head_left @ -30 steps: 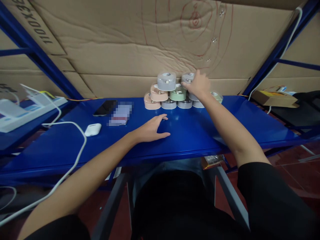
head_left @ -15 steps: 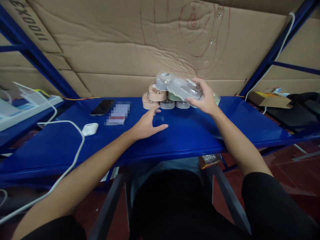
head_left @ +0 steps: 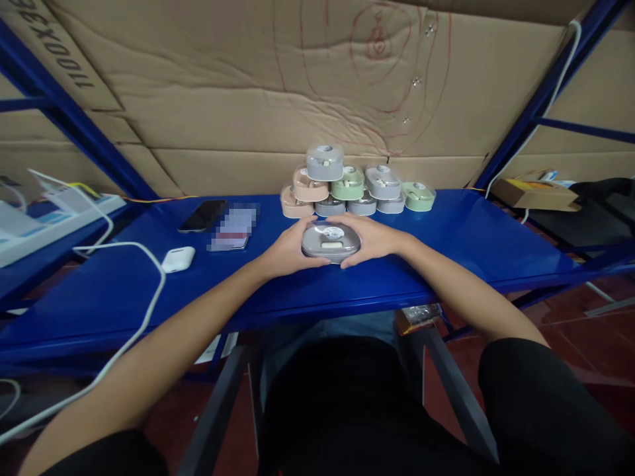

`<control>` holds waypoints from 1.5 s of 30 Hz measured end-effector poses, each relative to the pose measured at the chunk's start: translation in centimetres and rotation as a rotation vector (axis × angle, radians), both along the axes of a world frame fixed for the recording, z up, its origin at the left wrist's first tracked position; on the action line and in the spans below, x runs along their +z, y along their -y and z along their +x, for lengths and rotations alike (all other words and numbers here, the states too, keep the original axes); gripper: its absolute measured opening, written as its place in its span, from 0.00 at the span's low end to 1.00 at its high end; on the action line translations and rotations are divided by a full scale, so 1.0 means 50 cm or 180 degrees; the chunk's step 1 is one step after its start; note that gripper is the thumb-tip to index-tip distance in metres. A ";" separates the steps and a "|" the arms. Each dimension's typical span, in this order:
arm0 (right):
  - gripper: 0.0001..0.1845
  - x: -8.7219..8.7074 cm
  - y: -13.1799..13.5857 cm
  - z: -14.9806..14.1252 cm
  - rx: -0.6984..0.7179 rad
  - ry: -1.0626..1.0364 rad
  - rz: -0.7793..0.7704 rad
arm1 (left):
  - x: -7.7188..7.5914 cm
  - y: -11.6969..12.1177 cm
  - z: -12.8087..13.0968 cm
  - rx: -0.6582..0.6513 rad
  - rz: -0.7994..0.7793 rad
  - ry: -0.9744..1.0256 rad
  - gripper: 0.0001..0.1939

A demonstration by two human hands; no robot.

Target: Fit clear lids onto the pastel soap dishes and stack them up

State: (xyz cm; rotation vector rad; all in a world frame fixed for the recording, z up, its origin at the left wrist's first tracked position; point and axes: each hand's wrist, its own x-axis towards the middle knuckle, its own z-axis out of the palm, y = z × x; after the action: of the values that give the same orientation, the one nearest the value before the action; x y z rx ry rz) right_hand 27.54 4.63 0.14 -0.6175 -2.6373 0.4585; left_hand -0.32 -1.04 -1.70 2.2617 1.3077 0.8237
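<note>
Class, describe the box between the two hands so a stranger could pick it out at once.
Find the blue table and the stacked boxes along its back. In front of them, the left hand and right hand grip one grey box from either side. Unlike the others, it alone is held.

Place: a workshop or storeroom corner by the look of it, exactly which I can't tell!
Bench: here it is, glossy blue metal [head_left: 476,231], set between slanting blue uprights [head_left: 84,132] like racking.
Backdrop: brown cardboard sheeting [head_left: 208,119], bold black print up at the left, red loops scrawled across the middle.
Stock: matching lidded containers [head_left: 325,163], tiered three high in front of that cardboard!
Wiring: one white cable [head_left: 157,297] snaking past the bench's left end.
Right flank: an opened carton [head_left: 538,196] on something dark.
Floor: reddish tiles [head_left: 570,330] down below.
</note>
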 end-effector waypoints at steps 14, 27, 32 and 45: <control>0.44 0.090 -0.034 0.131 -0.1134 0.0438 -0.0295 | 0.006 0.015 -0.001 -0.0388 0.0193 -0.0281 0.42; 0.58 0.055 -0.066 0.173 -0.1252 0.0917 -0.0583 | 0.005 0.007 -0.009 -0.0148 0.0509 -0.0222 0.30; 0.59 0.051 -0.074 0.179 -0.1174 0.0900 -0.0620 | 0.010 -0.004 -0.020 0.0572 0.0639 -0.0227 0.28; 0.60 0.051 -0.071 0.177 -0.1219 0.0932 -0.0649 | -0.011 -0.040 -0.062 0.1119 0.0281 -0.0766 0.29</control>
State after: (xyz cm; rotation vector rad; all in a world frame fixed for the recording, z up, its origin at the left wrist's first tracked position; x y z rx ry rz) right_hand 36.38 8.16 2.69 -1.3139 -2.6594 0.5562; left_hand -3.44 0.98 -2.25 2.2876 1.8509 0.7495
